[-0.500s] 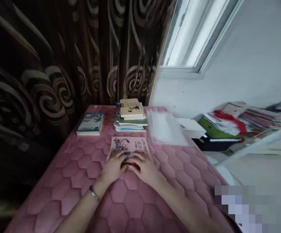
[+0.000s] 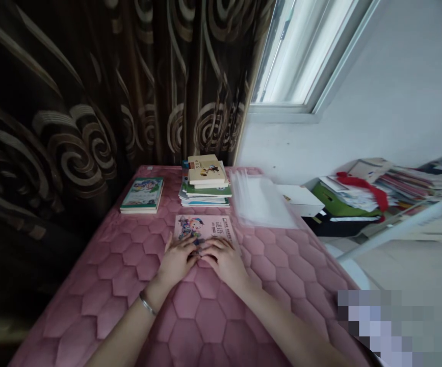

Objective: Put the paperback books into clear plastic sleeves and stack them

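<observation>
A pink book with a colourful cartoon cover lies flat in front of me on the padded pink cover. Across its near left part rests my left hand, palm down, with the fingers stretched out and a silver bracelet at the wrist. My right hand lies on the near right part of the same book, its fingers also extended. The two hands almost meet at the thumbs and hide the book's near edge. Neither hand visibly grips anything.
Behind the book stands a stack of books. Green-covered books lie to the left, clear plastic sleeves and a white box to the right. Piled papers sit farther right. A dark patterned curtain hangs behind.
My left hand has shifted slightly left and toward me on the book. The right hand has barely moved, and the stacks around stay in place.
</observation>
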A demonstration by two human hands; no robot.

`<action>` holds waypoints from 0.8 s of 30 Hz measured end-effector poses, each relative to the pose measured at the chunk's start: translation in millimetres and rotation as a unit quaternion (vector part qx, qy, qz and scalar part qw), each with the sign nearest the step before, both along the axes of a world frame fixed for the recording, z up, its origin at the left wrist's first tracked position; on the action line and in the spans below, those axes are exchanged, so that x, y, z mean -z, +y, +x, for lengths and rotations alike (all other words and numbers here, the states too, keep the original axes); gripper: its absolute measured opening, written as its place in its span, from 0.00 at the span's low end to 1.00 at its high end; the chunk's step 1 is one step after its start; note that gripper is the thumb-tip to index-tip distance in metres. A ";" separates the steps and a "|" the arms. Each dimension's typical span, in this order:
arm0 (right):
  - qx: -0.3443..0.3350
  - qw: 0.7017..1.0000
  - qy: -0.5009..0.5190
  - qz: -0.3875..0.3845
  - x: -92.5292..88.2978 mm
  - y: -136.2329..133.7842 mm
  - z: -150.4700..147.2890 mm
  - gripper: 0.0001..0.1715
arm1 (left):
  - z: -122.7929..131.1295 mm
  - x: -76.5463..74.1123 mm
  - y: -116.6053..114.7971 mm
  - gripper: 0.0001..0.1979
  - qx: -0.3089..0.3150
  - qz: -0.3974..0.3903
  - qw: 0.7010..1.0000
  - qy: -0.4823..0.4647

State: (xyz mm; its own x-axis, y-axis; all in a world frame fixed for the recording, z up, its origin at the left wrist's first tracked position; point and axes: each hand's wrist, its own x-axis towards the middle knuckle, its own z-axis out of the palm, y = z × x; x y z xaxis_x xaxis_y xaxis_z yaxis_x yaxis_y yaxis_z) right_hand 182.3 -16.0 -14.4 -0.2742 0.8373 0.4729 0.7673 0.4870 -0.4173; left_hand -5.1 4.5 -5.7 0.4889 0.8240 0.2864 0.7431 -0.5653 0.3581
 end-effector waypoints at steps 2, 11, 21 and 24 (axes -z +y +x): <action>-0.003 1.000 0.011 -0.001 1.3 1.4 6.3 0.03 | -4.8 -1.4 1.2 0.09 -0.001 -0.007 1.000 -0.006; -0.012 0.997 0.060 -0.052 10.6 3.7 65.1 0.07 | -54.3 10.9 24.9 0.06 0.077 -0.104 0.979 -0.156; -0.051 0.993 0.070 -0.085 18.7 4.2 97.5 0.11 | -67.0 -3.3 22.1 0.23 0.026 -0.221 0.954 -0.199; -0.055 0.993 0.055 -0.093 18.4 4.4 100.0 0.13 | -68.0 -7.9 20.7 0.30 0.036 -0.236 0.953 -0.189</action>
State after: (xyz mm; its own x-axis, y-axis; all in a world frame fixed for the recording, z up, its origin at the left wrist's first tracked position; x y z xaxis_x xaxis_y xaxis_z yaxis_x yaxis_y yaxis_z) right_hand 282.4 -11.7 -32.8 -0.3243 0.8810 0.3445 0.6586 0.4717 -0.5864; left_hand -73.1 25.2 2.2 0.4847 0.8727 0.0590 0.4765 -0.3200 0.8188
